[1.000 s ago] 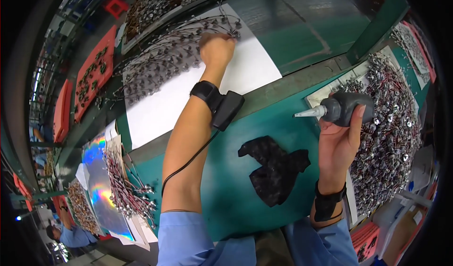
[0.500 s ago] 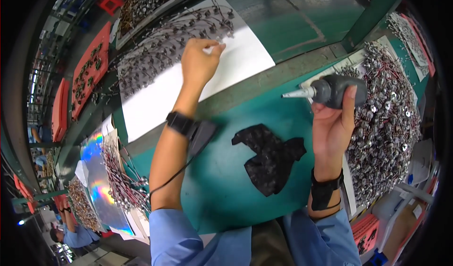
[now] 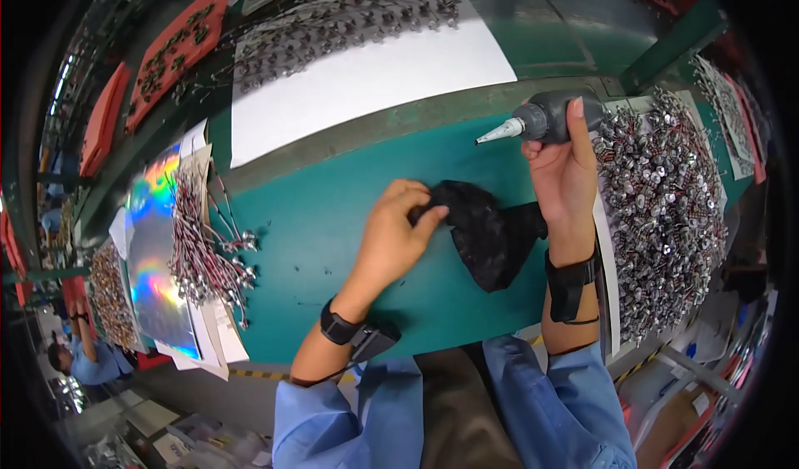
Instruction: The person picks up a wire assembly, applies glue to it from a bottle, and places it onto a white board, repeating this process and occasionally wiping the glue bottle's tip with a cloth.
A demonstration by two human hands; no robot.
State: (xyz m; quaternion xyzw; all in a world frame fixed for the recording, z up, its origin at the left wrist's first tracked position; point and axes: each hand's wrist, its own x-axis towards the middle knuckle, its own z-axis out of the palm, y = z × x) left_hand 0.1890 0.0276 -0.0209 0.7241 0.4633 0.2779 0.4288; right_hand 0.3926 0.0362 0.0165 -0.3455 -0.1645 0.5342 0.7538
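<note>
My left hand (image 3: 393, 234) is closed on the left edge of a crumpled black cloth (image 3: 493, 248), its fingertips and thumb at the fabric. The rest of the cloth lies on the green mat (image 3: 325, 194). Raised at the right, my right hand (image 3: 563, 169) grips a dark grey squeeze bottle (image 3: 545, 115). The bottle lies on its side in the hand, its pale tapered nozzle (image 3: 502, 130) pointing left and slightly down. A dark spot shows at the nozzle's tip. Both wrists wear black bands.
Many small wired metal parts (image 3: 662, 219) are heaped at the right. A bundle of similar parts (image 3: 204, 244) rests on shiny sheeting at the left. Rows of dark wired parts (image 3: 349, 32) lie on a white board (image 3: 374, 82) on the far shelf. Another person (image 3: 96, 357) is at far left.
My left hand has come down from the white board to the black cloth and taken its edge. The bottle stays in my right hand. The whole view has shifted.
</note>
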